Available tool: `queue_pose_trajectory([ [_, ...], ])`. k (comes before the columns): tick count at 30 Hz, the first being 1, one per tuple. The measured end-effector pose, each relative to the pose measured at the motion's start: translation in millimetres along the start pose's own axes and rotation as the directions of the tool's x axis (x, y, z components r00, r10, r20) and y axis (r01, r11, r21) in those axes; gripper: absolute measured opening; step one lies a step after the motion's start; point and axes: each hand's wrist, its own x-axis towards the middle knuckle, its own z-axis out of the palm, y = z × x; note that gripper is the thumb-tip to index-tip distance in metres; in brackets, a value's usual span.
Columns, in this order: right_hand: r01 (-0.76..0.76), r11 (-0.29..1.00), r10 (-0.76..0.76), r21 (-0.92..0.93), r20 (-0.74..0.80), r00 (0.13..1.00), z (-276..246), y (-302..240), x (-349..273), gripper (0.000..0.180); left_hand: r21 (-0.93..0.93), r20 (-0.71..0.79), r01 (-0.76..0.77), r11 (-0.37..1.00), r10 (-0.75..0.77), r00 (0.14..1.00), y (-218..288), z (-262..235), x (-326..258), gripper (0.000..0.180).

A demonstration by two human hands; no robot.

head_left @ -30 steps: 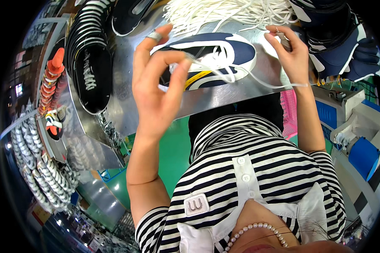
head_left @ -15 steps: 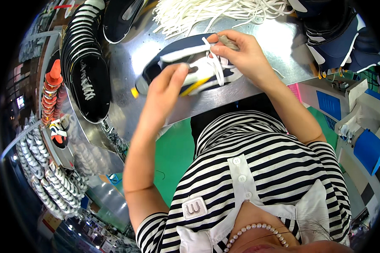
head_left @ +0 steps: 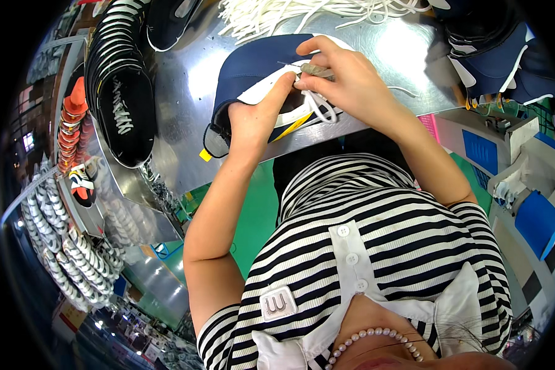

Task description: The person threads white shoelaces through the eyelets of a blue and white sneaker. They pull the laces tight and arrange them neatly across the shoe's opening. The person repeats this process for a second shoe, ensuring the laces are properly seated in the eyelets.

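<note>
A navy shoe upper [head_left: 250,65] with white trim and a yellow strip is tilted over the metal table. My left hand [head_left: 258,120] grips its edge, the thumb on the white trim and the other fingers hidden inside the opening. Between the fingers of my right hand [head_left: 359,80] is a hook-like hand tool [head_left: 317,71], with a wrapped tan handle and a thin metal shaft pointing left over the trim. Its very tip is too small to make out. Just below those fingers a white shoelace [head_left: 322,109] hangs in loops. Both hands nearly meet at the lace area.
A heap of loose white laces [head_left: 308,15] lies at the table's far edge. To the left stands a nested row of black shoe uppers [head_left: 126,117]. More navy uppers [head_left: 499,71] are stacked at the right, above a grey machine with blue panels [head_left: 480,153].
The upper has tipped, showing more of its navy side. My left hand has moved right and up to its trimmed edge. The tool's thin shaft now shows, pointing left.
</note>
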Motion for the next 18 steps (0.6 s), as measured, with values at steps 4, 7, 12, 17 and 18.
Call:
queue_pose_trajectory([
  [4,0.068,0.998,-0.068,0.001,-0.041,0.997,-8.4,-0.1,-10.5,0.022,0.025,-0.016,-0.067,0.997,0.067,0.998,1.9,1.1,-6.6,0.020],
  [7,0.069,0.996,-0.069,-0.058,0.011,0.998,-11.5,0.4,-10.9,0.018,0.039,0.000,-0.096,0.995,0.096,0.995,4.5,2.0,-9.1,0.017],
  [12,0.100,0.977,-0.086,-0.186,0.083,0.993,-13.5,-3.7,-0.5,0.017,0.051,0.047,-0.142,0.989,0.139,0.989,-1.0,0.9,-9.0,0.013],
  [17,0.126,0.939,-0.094,-0.321,0.113,0.989,5.7,-9.7,10.6,0.023,-0.049,0.134,-0.200,0.979,0.205,0.969,5.1,5.8,-19.3,0.012],
  [18,0.062,0.935,0.009,-0.349,0.198,0.980,5.3,-18.6,15.0,0.027,-0.013,0.171,-0.089,0.996,0.090,0.981,4.7,-0.9,-16.3,0.016],
])
